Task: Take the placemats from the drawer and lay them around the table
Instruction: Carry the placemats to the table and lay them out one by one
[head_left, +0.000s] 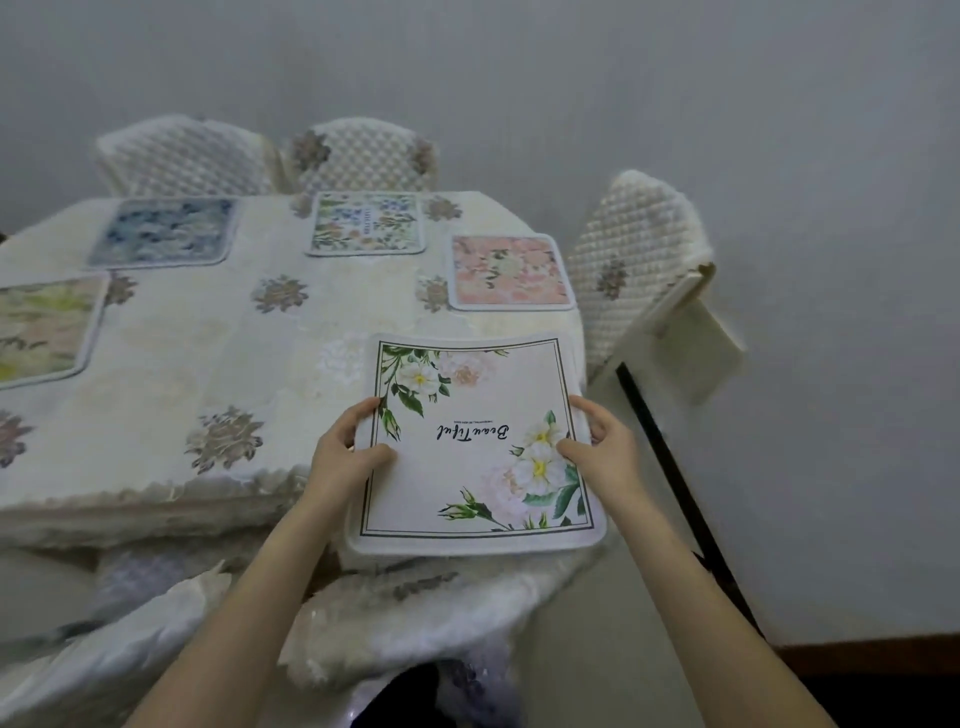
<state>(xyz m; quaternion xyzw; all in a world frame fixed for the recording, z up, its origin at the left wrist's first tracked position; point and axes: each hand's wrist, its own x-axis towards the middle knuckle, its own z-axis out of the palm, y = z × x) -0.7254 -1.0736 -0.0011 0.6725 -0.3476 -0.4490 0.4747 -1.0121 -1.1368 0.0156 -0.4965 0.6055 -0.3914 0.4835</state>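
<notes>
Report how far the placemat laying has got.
Done: four mats lie flat on the table: the blue mat, the floral mat with writing, the pink mat and the yellow-green mat at the left edge. In hand: the white "Beautiful" mat, held by left hand and right hand over the near edge, not yet flat. Left: settling it. The drawer is out of view.

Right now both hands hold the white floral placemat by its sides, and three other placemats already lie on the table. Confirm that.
Not quite: four other placemats lie on the table, not three. The head view shows a blue placemat, a multicolour floral placemat, a pink placemat and a yellow-green placemat. The left hand and right hand do hold the white floral placemat by its sides.
</notes>
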